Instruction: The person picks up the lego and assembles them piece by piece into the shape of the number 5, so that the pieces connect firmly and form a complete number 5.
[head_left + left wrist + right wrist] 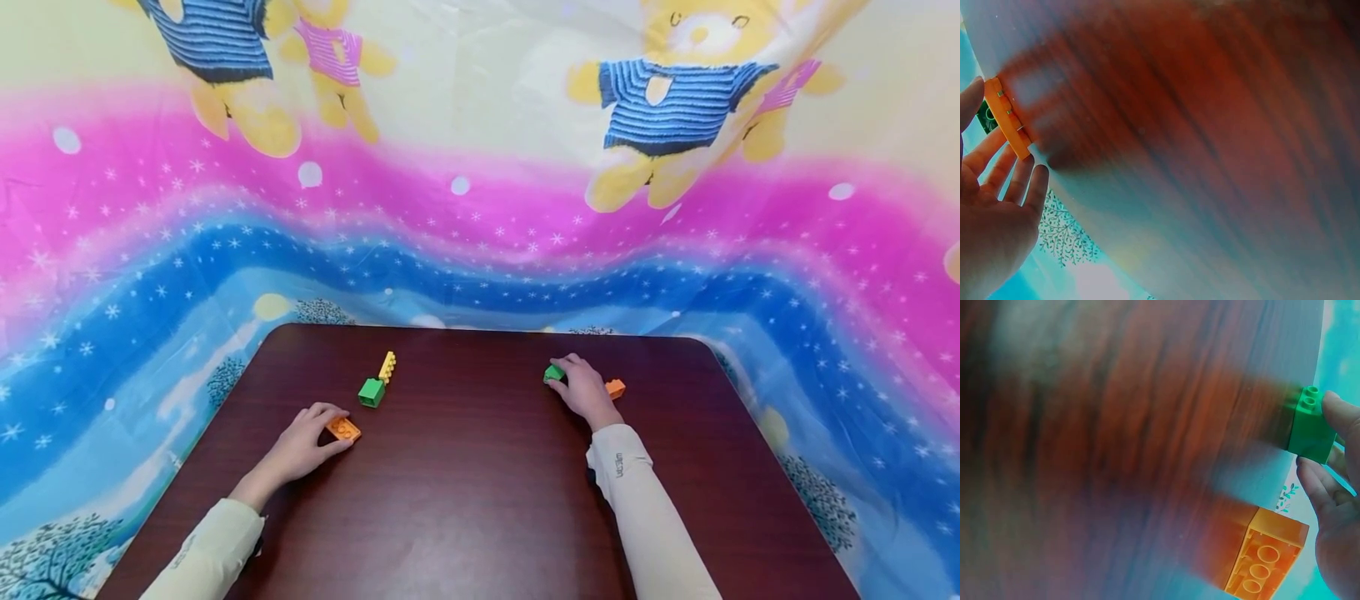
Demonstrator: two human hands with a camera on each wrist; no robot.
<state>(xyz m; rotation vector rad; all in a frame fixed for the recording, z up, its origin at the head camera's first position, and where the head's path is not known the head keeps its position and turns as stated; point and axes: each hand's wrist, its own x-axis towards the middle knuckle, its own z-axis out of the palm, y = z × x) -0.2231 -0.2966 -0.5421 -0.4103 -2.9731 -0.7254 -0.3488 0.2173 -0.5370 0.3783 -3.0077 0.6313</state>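
My left hand point(303, 442) pinches a flat orange toy brick point(343, 429) between thumb and fingertips, at the left of the table. In the left wrist view that orange brick point(1007, 119) is seen edge-on, with part of a green brick point(986, 117) behind it. On the right, my right hand point(581, 390) grips a small green brick point(552, 374); its two studs show on the green brick point(1311, 425) in the right wrist view. Beside that hand lies an orange brick point(615, 388), its hollow underside visible on the orange brick point(1267, 556) in the right wrist view.
Beyond my left hand, a green block point(371, 392) stands on the dark brown table point(457, 483). Touching or just behind it is a narrow yellow studded brick point(387, 367). A printed cloth point(480, 225) with bears hangs behind the table's far edge.
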